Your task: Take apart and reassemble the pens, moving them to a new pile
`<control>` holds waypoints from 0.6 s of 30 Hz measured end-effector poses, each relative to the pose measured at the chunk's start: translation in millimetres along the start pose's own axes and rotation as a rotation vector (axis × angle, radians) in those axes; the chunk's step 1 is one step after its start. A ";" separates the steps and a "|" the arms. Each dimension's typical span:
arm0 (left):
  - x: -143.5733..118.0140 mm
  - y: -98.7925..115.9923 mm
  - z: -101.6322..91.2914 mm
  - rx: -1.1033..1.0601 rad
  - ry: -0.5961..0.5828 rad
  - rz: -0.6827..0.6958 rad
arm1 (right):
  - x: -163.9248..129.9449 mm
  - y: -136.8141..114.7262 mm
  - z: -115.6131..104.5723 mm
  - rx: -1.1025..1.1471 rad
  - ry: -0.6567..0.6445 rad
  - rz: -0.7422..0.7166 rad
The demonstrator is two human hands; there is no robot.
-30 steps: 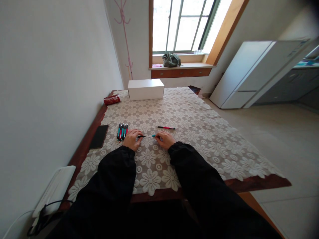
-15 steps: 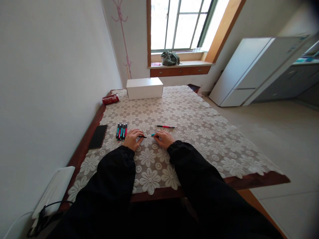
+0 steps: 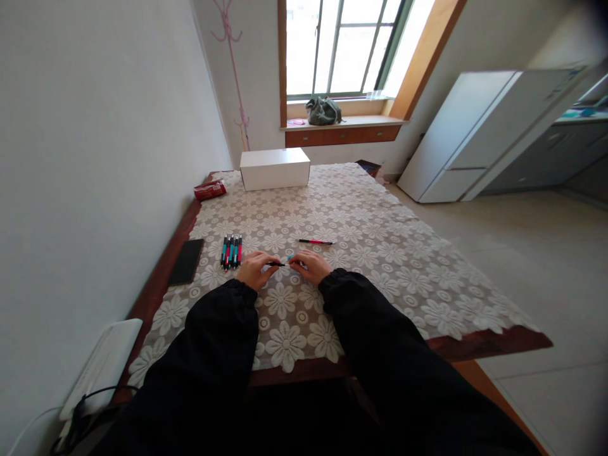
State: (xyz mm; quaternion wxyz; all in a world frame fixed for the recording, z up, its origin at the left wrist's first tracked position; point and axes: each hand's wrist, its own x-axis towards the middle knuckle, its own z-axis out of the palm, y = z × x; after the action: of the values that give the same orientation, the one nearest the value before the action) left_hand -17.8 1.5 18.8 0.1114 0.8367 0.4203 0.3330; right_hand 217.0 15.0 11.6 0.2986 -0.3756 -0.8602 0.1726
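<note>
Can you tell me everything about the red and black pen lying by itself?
The pen is slim and straight, red along part of its barrel and black toward its ends, perhaps plastic. It lies flat, roughly crosswise, on the flowery tablecloth, just beyond the right hand. Only that cloth touches it. Its tip is too small to make out.

Left hand [image 3: 255,270] pinching black pen part [image 3: 276,264].

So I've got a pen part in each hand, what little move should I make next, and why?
I'd probably ease the black pen part in your left hand gently toward the teal pen part in your right hand, because the two sit very close together, though whether they touch is too small to tell.
</note>
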 end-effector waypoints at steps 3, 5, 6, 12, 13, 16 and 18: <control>0.5 0.0 -0.1 -0.006 0.014 0.010 | -0.7 1.6 0.3 -0.007 0.029 0.007; 0.6 -0.4 -0.4 -0.009 0.039 -0.008 | -1.2 2.8 -0.5 -0.016 0.063 0.017; 0.7 -0.5 -0.6 -0.010 0.057 -0.020 | -1.4 3.4 -1.1 -0.020 0.082 0.024; 1.8 1.0 -3.0 0.002 0.154 -0.072 | -0.6 6.7 -3.6 -0.029 0.218 0.116; 2.0 1.3 -3.3 0.003 0.163 -0.078 | -0.4 7.6 -3.5 -0.022 0.255 0.145; 2.1 1.8 -3.8 0.010 0.180 -0.081 | -0.2 10.8 -2.5 -0.001 0.372 0.260; 1.9 1.7 -3.8 0.012 0.198 -0.087 | -0.7 13.0 -1.7 0.002 0.416 0.316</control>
State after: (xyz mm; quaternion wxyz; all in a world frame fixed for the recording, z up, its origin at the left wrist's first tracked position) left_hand -18.3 1.5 23.3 0.0785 0.7813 0.4672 0.4063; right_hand 225.5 23.2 5.9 0.4386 -0.5326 -0.7108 0.1369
